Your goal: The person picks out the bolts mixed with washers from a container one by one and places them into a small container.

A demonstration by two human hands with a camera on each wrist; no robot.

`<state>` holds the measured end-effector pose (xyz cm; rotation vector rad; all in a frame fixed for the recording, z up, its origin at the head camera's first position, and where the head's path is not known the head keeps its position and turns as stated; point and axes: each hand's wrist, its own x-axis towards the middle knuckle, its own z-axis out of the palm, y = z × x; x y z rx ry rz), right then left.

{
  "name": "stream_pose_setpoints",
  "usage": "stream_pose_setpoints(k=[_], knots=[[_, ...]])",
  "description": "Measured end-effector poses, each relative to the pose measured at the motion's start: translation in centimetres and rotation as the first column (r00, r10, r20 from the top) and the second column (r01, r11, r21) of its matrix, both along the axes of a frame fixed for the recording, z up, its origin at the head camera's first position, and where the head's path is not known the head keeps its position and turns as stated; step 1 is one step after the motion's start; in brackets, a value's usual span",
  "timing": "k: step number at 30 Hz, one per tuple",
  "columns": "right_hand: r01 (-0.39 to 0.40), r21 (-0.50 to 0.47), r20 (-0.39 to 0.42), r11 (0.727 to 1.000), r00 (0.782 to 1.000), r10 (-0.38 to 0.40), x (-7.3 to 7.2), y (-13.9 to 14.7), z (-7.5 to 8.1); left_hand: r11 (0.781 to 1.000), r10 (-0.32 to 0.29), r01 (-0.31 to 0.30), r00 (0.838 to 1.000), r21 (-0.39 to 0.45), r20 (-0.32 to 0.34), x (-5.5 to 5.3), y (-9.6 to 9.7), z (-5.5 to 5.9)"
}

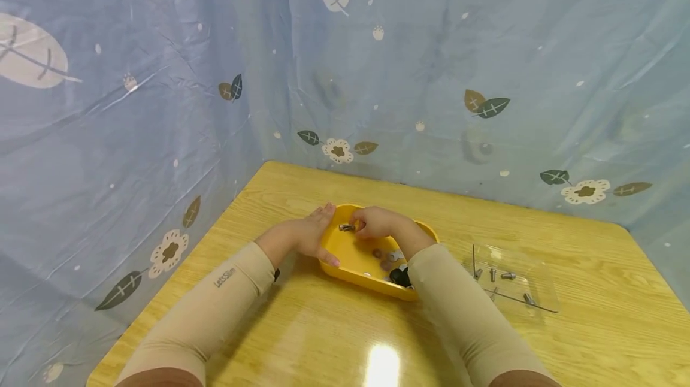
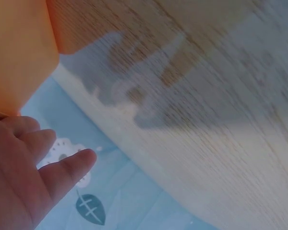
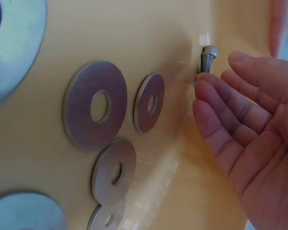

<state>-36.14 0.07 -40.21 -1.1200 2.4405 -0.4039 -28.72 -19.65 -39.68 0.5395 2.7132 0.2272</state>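
while your spread left hand (image 1: 309, 237) touched the yellow bin (image 1: 345, 252), your right hand (image 1: 373, 222), thumb parted, reached toward an ungripped bolt (image 3: 207, 58) left inside; other bolts (image 1: 508, 275) already lay in the clear tray (image 1: 512, 252).

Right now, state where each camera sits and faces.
Head: worn there, facing forward and down at the yellow tray; left grip, right grip and sleeves show.
Left wrist: worn there, facing tabletop and tray's outside; left grip shows.
Right wrist: worn there, facing washers inside the tray; right grip and some left grip show.
Head and right wrist share washers.
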Motion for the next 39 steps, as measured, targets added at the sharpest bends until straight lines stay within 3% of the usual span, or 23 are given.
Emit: stream_pose_setpoints(k=[5,21,28,34,39], knots=[[-0.007,0.018,-0.038,1.000,0.999,0.008,0.0,-0.2,-0.2,1.000,0.008,-0.008,1.000,-0.015,0.001,-0.1,0.1,0.1],[0.067,0.050,-0.051,0.996,0.997,-0.064,0.3,-0.6,-0.3,1.000,0.005,-0.005,1.000,0.000,-0.004,0.0,0.0,-0.2],[0.037,0.028,-0.082,0.999,0.996,-0.035,0.3,-0.6,-0.7,1.000,-0.001,0.001,1.000,-0.006,0.001,0.0,0.0,0.0],[0.016,-0.038,-0.054,0.999,0.998,-0.019,0.0,-0.8,-1.5,1.000,-0.009,0.009,1.000,-0.003,-0.009,0.1,0.0,-0.3],[-0.035,-0.044,-0.092,0.998,0.995,0.031,-0.2,-1.3,-2.1,1.000,-0.008,0.008,1.000,-0.001,-0.010,0.1,0.0,-0.2]])
